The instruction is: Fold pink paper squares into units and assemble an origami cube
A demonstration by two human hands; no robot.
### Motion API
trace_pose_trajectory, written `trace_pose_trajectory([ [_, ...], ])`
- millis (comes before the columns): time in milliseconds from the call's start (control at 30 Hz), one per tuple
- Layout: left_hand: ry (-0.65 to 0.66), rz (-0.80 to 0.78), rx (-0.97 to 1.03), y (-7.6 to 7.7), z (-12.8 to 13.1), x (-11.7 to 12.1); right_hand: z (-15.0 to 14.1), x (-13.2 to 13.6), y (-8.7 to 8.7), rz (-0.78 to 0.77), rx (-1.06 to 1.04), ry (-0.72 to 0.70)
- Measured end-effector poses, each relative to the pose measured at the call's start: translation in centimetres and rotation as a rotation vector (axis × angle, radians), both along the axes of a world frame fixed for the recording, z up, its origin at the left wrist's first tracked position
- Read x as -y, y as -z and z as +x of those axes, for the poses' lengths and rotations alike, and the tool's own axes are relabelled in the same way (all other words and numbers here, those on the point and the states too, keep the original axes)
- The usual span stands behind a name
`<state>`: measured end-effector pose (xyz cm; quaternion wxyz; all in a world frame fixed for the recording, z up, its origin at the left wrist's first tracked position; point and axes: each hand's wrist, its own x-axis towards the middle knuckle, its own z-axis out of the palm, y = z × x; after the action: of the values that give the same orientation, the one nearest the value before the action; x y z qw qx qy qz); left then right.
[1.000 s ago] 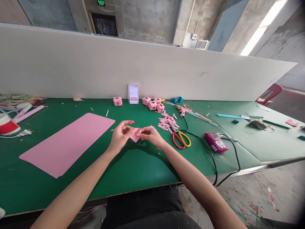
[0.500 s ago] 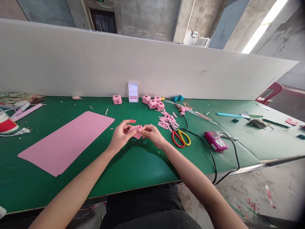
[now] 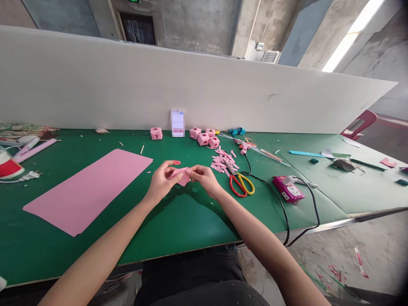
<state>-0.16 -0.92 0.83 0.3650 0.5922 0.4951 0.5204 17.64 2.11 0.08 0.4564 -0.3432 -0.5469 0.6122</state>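
Between my hands is a small piece of folded pink paper point(image 3: 183, 178), held just above the green tabletop. My left hand point(image 3: 162, 180) pinches its left side, thumb in front; red wrapping shows on one fingertip. My right hand point(image 3: 204, 179) grips the right edge between thumb and fingers. The back of the paper is hidden by the fingers. Beyond my hands stand several folded pink paper cubes point(image 3: 204, 139) with dark diamond-shaped openings, and one more pink cube point(image 3: 156, 133) sits apart to the left. A large pink paper sheet point(image 3: 91, 191) lies left of my left hand.
Scissors point(image 3: 241, 185) with red and yellow handles lie right of my hands, beside pink paper scraps point(image 3: 223, 161). A pink glue gun point(image 3: 245, 147) trails a black cord past a magenta power socket point(image 3: 288, 189). A phone point(image 3: 177, 123) leans against the white partition point(image 3: 127, 85).
The pink paper has tilted slightly, and my right thumb has shifted up to its upper right edge. My left hand keeps its grip. The whole view has shifted a little.
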Motion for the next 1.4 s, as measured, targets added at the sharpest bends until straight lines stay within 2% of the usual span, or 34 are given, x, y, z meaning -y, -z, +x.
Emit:
trace_pose_trajectory([
  [300,0.034,-0.013,0.037,0.07,-0.03,-0.04,0.04,-0.01,-0.09,-0.015,-0.013,0.015],
  [567,-0.006,-0.013,0.075,-0.12,0.11,0.01,-0.06,-0.05,-0.15,-0.024,-0.024,0.004],
  [900,0.012,0.094,-0.130,0.38,0.10,0.19,-0.03,0.20,-0.20,-0.012,-0.007,-0.008],
  [1400,0.062,-0.021,-0.036,-0.13,0.31,0.47,-0.12,0.20,-0.26,-0.012,-0.054,0.001],
])
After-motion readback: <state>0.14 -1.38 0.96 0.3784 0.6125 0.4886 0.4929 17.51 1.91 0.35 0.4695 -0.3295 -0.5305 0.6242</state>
